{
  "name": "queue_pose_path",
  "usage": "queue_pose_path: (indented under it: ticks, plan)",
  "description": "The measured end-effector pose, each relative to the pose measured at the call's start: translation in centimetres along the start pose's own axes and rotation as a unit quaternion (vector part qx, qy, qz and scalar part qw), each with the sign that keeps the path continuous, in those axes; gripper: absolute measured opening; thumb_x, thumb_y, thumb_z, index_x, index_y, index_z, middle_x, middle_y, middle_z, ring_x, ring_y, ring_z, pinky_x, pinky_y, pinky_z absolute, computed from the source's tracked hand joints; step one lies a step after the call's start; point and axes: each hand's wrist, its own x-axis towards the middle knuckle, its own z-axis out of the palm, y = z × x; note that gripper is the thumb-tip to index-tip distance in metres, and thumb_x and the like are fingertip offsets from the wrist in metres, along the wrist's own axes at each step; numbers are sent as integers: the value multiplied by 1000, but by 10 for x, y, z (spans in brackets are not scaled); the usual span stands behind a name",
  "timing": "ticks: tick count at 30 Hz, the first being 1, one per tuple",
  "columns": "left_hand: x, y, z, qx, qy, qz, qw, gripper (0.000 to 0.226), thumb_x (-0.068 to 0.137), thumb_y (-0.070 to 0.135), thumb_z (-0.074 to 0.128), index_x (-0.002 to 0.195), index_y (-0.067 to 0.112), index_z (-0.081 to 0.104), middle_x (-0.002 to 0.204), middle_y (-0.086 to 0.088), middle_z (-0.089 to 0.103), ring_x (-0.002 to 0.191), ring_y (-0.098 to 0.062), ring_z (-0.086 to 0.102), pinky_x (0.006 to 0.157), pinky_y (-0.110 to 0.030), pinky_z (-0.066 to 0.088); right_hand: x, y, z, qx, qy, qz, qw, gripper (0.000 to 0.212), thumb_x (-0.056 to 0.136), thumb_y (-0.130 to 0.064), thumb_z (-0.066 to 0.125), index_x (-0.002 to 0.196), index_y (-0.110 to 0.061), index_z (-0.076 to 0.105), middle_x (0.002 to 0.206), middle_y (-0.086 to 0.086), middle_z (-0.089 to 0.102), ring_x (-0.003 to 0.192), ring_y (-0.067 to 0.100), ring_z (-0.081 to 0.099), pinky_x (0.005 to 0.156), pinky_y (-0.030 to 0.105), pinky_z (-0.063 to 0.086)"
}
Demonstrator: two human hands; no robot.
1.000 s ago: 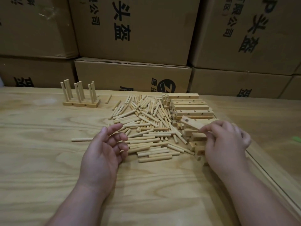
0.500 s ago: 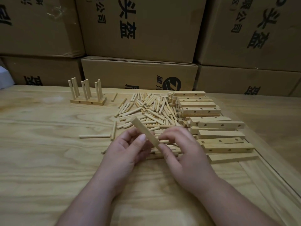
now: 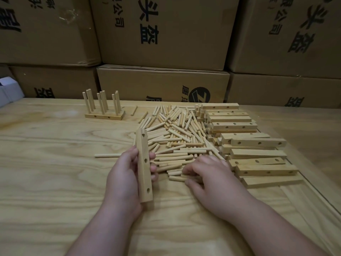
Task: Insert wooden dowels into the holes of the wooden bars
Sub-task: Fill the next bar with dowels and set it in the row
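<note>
Far beyond the left hand [image 3: 125,174], toward the boxes [image 3: 162,34], stands a finished bar [image 3: 104,116] with pegs upright in it. The left hand itself grips a bare bar [image 3: 144,163] by its middle and lower part, thumb on one side and fingers curled round the other, so the bar stands nearly upright off the table [image 3: 46,172] with its three holes facing the camera. Just to its right lies the heap of loose pegs [image 3: 177,137], and the right hand [image 3: 208,176] rests on the heap's near edge, fingers bent down among the pegs (whether it has pinched one I cannot tell). Right of that hand lies the stack of unfilled bars [image 3: 258,143]. Pegs look light, stiff and smooth, apt to roll; best pinched near one end, I judge, leaving the tip free for the hole.
</note>
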Motion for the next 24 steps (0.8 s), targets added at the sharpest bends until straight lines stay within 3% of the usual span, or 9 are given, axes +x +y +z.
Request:
queue_pose_path:
  ticks: [6,11,16,21,24]
  plan:
    - [-1,0,1,13,-7,-10,1000,53,103,32,45,63,17,77,70,-5,61,51,-16,48,39,-24,40,2,-2,-2,-9,-28,10,1000,25,94,-47,57,118,-41,60,109,-23,53,113,5,40,102,28,27]
    - [-1,-3,-2,66,-15,4,998,32,104,38,49,102,13,69,76,-3,63,54,-16,52,42,-25,41,2,-3,-1,-16,-44,1,999,26,96,-44,55,121,-40,61,104,-22,45,111,7,38,103,30,28]
    - [-3,-5,-2,99,-42,8,994,34,103,35,49,110,10,71,76,-3,65,53,-15,53,43,-24,42,0,-4,3,-10,-31,-3,999,13,99,-39,50,110,-40,57,104,-22,44,110,6,37,100,29,30]
    - [-4,-5,-1,130,-57,18,990,32,104,28,46,119,11,68,79,-5,69,55,-16,56,46,-27,45,3,-4,-1,53,99,-8,994,14,99,-29,53,111,-37,57,94,-31,47,91,-6,38,86,29,40]
    - [-6,-4,1,145,-69,27,987,23,103,22,50,114,31,68,80,-6,73,53,-17,60,43,-27,46,1,-6,-4,109,187,-36,976,21,97,-26,56,116,-28,64,101,-26,58,92,-5,55,78,14,45]
